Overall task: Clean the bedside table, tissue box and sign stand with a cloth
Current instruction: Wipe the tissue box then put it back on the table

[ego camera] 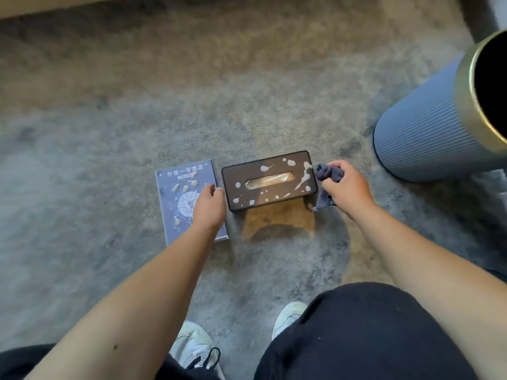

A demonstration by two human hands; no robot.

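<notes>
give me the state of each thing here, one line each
tissue box: on the carpet, top spattered with pale blobs
sign stand: flat on the carpet, also spattered
cloth: bunched in the right hand
left hand: open, at the box's left end
right hand: gripping the cloth
cylinder: ribbed, blue, gold-rimmed

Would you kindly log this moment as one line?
tissue box: splattered, on carpet | right hand: holding cloth | left hand: open at box

Sign stand (189, 198) heading: I read "外滩一号酒店" in pale characters along its far edge.
Sign stand subtitle: a small line sits just below the heading, too blurred for me to read.
Sign stand emblem: round ringed mark, lettering illegible.
</notes>
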